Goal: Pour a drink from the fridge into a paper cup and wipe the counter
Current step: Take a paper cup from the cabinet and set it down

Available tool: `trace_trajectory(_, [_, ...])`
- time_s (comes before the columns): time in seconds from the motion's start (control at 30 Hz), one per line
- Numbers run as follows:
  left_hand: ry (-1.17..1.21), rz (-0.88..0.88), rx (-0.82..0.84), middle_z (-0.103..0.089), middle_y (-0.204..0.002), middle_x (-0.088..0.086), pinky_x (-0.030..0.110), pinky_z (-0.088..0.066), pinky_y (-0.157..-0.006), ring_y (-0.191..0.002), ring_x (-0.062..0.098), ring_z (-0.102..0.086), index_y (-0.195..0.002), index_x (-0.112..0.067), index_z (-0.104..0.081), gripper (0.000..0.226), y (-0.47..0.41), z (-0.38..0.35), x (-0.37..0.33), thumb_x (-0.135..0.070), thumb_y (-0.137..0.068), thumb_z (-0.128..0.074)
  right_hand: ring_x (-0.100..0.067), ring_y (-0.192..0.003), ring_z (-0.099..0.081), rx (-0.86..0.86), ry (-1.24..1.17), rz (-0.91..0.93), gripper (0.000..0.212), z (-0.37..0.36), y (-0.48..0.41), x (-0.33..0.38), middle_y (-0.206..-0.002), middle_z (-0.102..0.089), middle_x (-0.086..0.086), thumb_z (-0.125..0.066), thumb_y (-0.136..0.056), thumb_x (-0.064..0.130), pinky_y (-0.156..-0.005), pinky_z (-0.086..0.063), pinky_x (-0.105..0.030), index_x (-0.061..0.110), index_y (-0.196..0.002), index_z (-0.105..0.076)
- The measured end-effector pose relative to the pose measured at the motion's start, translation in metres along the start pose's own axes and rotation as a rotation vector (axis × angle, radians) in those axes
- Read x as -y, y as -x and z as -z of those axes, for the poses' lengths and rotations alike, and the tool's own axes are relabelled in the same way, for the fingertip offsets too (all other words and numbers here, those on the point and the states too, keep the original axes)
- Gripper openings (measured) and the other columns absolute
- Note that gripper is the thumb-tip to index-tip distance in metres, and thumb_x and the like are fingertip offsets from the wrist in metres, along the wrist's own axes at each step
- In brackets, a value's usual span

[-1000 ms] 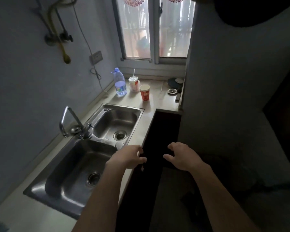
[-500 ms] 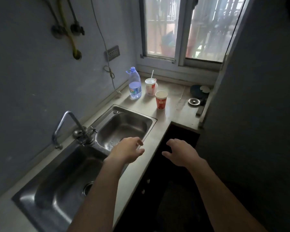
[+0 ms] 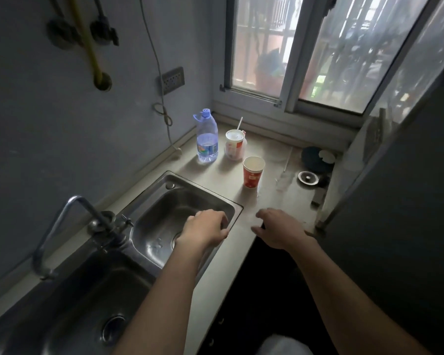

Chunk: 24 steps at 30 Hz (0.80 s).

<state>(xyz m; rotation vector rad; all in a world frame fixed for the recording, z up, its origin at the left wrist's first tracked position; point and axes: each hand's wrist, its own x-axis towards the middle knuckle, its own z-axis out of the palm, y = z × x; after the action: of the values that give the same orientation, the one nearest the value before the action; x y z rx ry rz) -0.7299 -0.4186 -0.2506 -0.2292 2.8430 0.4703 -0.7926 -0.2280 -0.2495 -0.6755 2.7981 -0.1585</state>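
Head camera: the red paper cup with a white inside [image 3: 253, 172] stands upright on the pale stone counter [image 3: 280, 198], mouth open upward, its long axis vertical. It looks empty, though the view into it is shallow. It lies straight ahead of the right hand [image 3: 280, 230] and a little to that hand's left, well apart from it, with bare counter between. From the left hand [image 3: 205, 230] it lies ahead and off to the right, farther away, so the right hand is the nearer one for any reach to the cup.

Both hands hold nothing. The right hand hovers palm down above the counter's front edge, fingers loosely bent and thumb out. The left hand hangs over the near right corner of the stainless steel sink basin [image 3: 203, 188], fingers loosely curled downward; whether they touch the rim I cannot tell.

Beyond the cup, farther from both hands, stand a white lidded cup with a straw [image 3: 233, 147] and, left of it, a clear plastic water bottle with a blue cap [image 3: 207, 142]. To the right of the right hand rises a tall dark grey panel [image 3: 395, 201], likely the fridge; no drink has been brought out, so fetching one seems the step in hand
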Motion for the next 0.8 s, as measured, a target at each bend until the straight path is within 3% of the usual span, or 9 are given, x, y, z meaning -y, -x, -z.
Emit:
trace_trajectory(0.47, [-0.167, 0.102, 0.141, -0.062, -0.121, 0.003, 0.040, -0.041, -0.094, -0.115, 0.029, -0.055, -0.116, -0.027, -0.062, 0.031, -0.148, -0.006, -0.022, -0.044, -0.090, -0.056, -0.029, -0.126, -0.049, -0.010, -0.260, -0.094, 0.066, -0.033, -0.173, -0.079, -0.136, -0.053, -0.013, -0.064, -0.088, 0.047, -0.105, -0.040, -0.039, 0.008, -0.138, -0.046])
trace_trajectory(0.7, [-0.093, 0.154, 0.096, -0.060, -0.123, 0.003, 0.039, -0.041, -0.099, -0.118, 0.027, -0.054, -0.123, -0.028, -0.059, 0.033, -0.205, -0.018, -0.033, -0.040, -0.092, -0.056, -0.027, -0.138, -0.036, -0.062, -0.586, -0.178, 0.108, -0.051, -0.257, -0.118, -0.148, -0.039, -0.016, -0.087, -0.066, 0.045, -0.113, -0.030, -0.034, 0.002, -0.148, -0.030])
trace_trajectory(0.8, [-0.117, 0.169, 0.127, -0.060, -0.123, 0.004, 0.039, -0.042, -0.099, -0.117, 0.028, -0.054, -0.123, -0.028, -0.059, 0.034, -0.213, -0.024, -0.033, -0.042, -0.092, -0.054, -0.025, -0.137, -0.035, -0.053, -0.759, -0.201, 0.116, -0.062, -0.275, -0.118, -0.147, -0.040, -0.013, -0.092, -0.057, 0.043, -0.114, -0.031, -0.037, 0.006, -0.148, -0.030])
